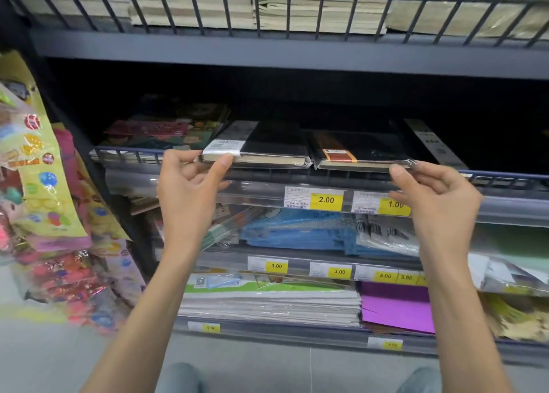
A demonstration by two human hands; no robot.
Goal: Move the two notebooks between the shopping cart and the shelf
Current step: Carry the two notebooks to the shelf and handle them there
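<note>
Two wrapped black notebooks lie side by side on the front rail of the middle shelf [490, 178]. The left notebook [267, 143] has a white barcode label. The right notebook [362, 152] has an orange-and-brown band. My left hand [193, 181] pinches the near left corner of the left notebook between thumb and fingers. At the near right corner of the right notebook, my right hand [430, 190] pinches the plastic wrap. No shopping cart is in view.
Colourful books [160, 131] lie left of the notebooks. More dark notebooks [430, 143] sit to the right. An upper shelf holds stacked brown paper [297, 12]. Lower shelves carry blue packs [297, 229], paper pads and purple sheets [398, 306]. Sticker packs [38, 160] hang at left.
</note>
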